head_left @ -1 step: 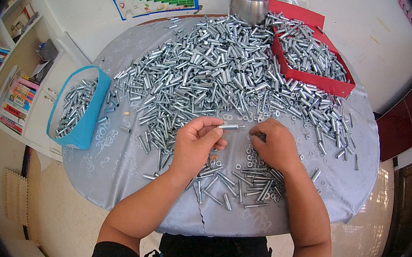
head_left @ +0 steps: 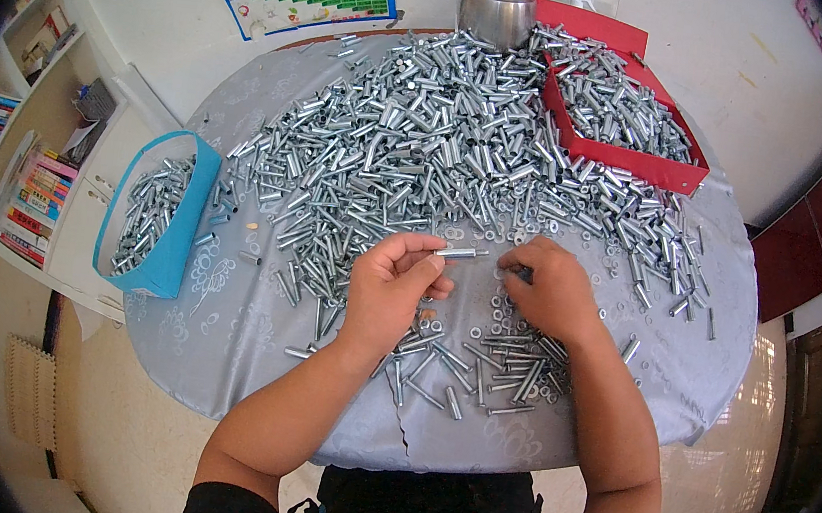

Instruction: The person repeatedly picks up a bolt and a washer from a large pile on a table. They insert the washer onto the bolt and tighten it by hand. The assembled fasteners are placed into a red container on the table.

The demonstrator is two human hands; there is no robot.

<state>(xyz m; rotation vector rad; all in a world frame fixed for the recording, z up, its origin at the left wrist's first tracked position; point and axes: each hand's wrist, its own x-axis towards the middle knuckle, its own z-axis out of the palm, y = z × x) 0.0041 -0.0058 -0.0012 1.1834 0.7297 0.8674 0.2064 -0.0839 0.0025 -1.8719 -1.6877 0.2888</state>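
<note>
Between the thumb and fingers of my left hand [head_left: 391, 276] is a silvery sleeve anchor bolt [head_left: 461, 253], lying level with its thin end pointing right. My right hand [head_left: 558, 290] is just beyond that end, apart from it. Its fingers are curled in; whatever they may hold is hidden. Small nuts [head_left: 497, 316] lie on the cloth below the right hand. A loose group of bolts [head_left: 519, 368] is spread nearer me, between my forearms. Past both hands rises a large heap of metal sleeves and bolts [head_left: 424, 128].
A blue box [head_left: 169, 271] of metal parts stands at the left. At the back right is an open red box [head_left: 631, 162], filled with similar pieces. A steel pot [head_left: 497, 7] stands behind the heap. The grey tablecloth [head_left: 314, 417] has a tear near my edge.
</note>
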